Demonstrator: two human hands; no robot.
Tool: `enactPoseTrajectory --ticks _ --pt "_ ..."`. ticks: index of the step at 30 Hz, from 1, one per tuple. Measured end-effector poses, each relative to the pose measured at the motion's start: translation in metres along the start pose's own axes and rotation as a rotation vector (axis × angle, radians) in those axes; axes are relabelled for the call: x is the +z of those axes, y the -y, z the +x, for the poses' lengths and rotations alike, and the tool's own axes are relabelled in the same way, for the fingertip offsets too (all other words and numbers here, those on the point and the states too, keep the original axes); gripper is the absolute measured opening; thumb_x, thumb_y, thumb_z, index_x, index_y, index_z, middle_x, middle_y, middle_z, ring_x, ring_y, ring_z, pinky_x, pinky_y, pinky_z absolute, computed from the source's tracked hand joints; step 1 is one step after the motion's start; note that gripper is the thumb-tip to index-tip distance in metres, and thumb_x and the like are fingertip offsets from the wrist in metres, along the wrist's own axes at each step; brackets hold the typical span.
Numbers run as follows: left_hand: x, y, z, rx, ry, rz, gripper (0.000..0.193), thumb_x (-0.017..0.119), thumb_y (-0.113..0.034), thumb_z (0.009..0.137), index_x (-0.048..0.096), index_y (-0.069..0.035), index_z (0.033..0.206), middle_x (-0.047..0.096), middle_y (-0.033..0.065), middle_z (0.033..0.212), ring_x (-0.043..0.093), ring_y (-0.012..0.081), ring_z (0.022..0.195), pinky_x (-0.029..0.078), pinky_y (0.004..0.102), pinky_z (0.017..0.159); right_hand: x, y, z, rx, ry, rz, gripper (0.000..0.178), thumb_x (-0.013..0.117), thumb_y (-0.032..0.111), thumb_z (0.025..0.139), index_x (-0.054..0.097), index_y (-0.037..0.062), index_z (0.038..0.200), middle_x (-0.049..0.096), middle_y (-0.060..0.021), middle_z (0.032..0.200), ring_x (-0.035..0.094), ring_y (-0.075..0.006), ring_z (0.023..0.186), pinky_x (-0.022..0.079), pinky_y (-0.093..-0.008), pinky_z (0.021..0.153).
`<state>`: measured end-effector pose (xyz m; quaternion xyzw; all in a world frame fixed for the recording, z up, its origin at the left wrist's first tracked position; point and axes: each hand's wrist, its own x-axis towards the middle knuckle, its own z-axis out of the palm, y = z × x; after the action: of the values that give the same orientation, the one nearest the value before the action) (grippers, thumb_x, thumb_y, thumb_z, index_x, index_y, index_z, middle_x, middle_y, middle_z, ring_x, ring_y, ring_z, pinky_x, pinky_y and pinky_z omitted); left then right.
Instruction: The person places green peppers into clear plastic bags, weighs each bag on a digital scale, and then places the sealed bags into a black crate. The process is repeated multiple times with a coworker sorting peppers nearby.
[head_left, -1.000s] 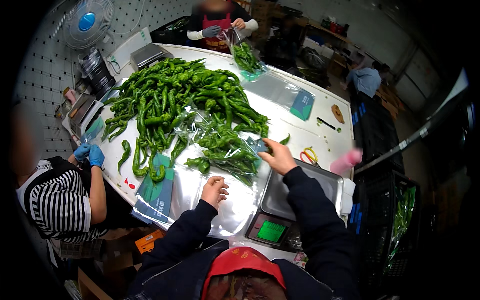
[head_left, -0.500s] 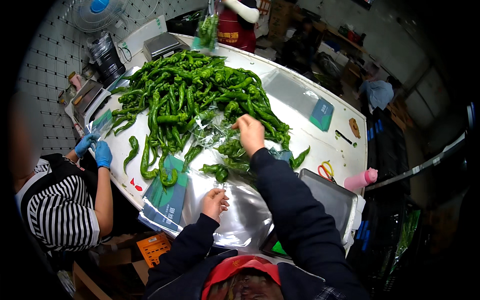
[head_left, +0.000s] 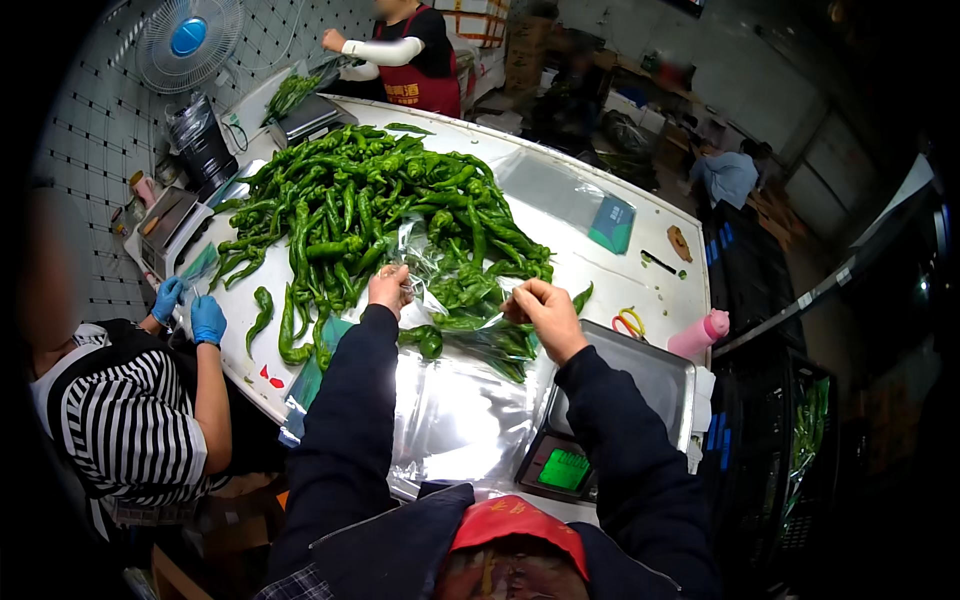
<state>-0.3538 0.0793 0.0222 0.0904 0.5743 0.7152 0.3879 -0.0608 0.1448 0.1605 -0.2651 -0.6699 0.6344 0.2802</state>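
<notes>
A clear plastic bag (head_left: pixel 487 345) with long green peppers inside lies at the front of the pepper heap (head_left: pixel 350 200). My left hand (head_left: pixel 390 290) pinches the bag's edge on the left. On the opposite side, my right hand (head_left: pixel 545 315) has its fingers closed on the same bag. A loose green pepper (head_left: pixel 425 340) rests just below my left hand. Nearer to me, shiny clear plastic (head_left: pixel 460 420) lies flat on the white table, and a blue-green printed bag (head_left: pixel 303 390) is partly hidden by my left forearm.
A scale with a lit green display (head_left: pixel 565 470) and a metal pan (head_left: pixel 655 385) stands right. Scissors (head_left: pixel 630 322), a pink bottle (head_left: pixel 700 333) and a knife (head_left: pixel 658 262) lie beyond it. A co-worker's blue-gloved hands (head_left: pixel 207 318) are left; another person (head_left: pixel 410 60) stands across the table.
My left hand has moved up and forward to the bag. My right hand has shifted right and slightly nearer. The person across the table has moved left with a bag of peppers.
</notes>
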Motion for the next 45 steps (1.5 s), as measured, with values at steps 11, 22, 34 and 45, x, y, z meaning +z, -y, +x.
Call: enactPoseTrajectory --ticks 11,22,34,45 --pt "0.213 -0.097 -0.182 0.23 0.651 -0.394 0.01 0.053 -0.014 0.098 0.057 -0.006 0.096 0.062 0.0043 0.083 0.065 0.0168 0.072 0.056 0.0306 0.061 0.005 -0.016 -0.075 0.344 0.09 0.753 0.081 0.038 0.066 0.093 0.033 -0.0023 0.137 0.062 -0.0201 0.11 0.066 -0.0288 0.093 0.057 -0.0391 0.078" --pt "0.169 0.02 -0.365 0.013 1.065 -0.255 0.017 0.05 -0.005 0.099 0.058 0.002 0.112 0.063 0.0111 0.114 0.06 0.0176 0.103 0.052 0.0332 0.091 -0.102 0.013 -0.16 -0.016 -0.401 0.992 0.046 0.054 0.021 0.095 0.042 0.0052 0.137 0.061 -0.0169 0.117 0.064 -0.0289 0.1 0.054 -0.0432 0.084" --pt "0.084 0.053 -0.361 0.068 1.622 0.774 0.022 0.055 -0.015 0.096 0.066 0.003 0.101 0.07 0.0139 0.094 0.068 0.0204 0.083 0.052 0.0303 0.075 -0.153 -0.057 -0.336 0.205 -0.931 0.111 0.031 0.056 0.005 0.091 0.056 -0.003 0.121 0.062 -0.0101 0.103 0.062 -0.0134 0.082 0.052 -0.0245 0.069" --pt "0.103 0.01 -0.312 1.164 0.757 1.051 0.054 0.077 -0.013 0.072 0.056 -0.003 0.121 0.054 0.0187 0.115 0.053 0.0365 0.103 0.045 0.0419 0.087 -0.053 0.037 -0.323 -0.2 -0.672 -0.821 0.053 0.075 0.013 0.075 0.056 0.0006 0.123 0.055 -0.0188 0.126 0.054 -0.0341 0.11 0.044 -0.0394 0.095"
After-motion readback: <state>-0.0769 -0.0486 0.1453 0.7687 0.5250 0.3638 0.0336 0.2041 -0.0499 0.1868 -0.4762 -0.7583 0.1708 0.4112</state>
